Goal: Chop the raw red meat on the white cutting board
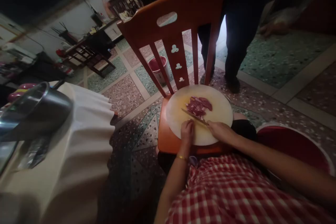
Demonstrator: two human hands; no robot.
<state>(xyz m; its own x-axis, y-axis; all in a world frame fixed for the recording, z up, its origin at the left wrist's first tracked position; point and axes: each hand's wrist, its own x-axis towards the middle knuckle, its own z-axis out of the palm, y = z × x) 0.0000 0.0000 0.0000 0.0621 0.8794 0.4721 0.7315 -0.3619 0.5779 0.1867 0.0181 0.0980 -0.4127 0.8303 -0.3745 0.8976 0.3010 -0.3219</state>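
Observation:
A round pale cutting board (220, 106) lies on the seat of an orange plastic chair (181, 17). Pieces of dark red raw meat (198, 106) sit near the board's middle. My right hand (220, 131) is closed on the handle of a knife (194, 116), whose blade points left and touches the near edge of the meat. My left hand (187, 132) rests on the board's near edge with its fingers curled under, just below the blade. A gold bangle is on my left wrist.
A person in dark trousers (237, 35) stands behind the chair. A red basin (294, 145) sits on the floor at my right. A metal pot (31, 112) stands on a white-covered table (78, 154) at left. A small red bucket (157, 66) is beyond the chair.

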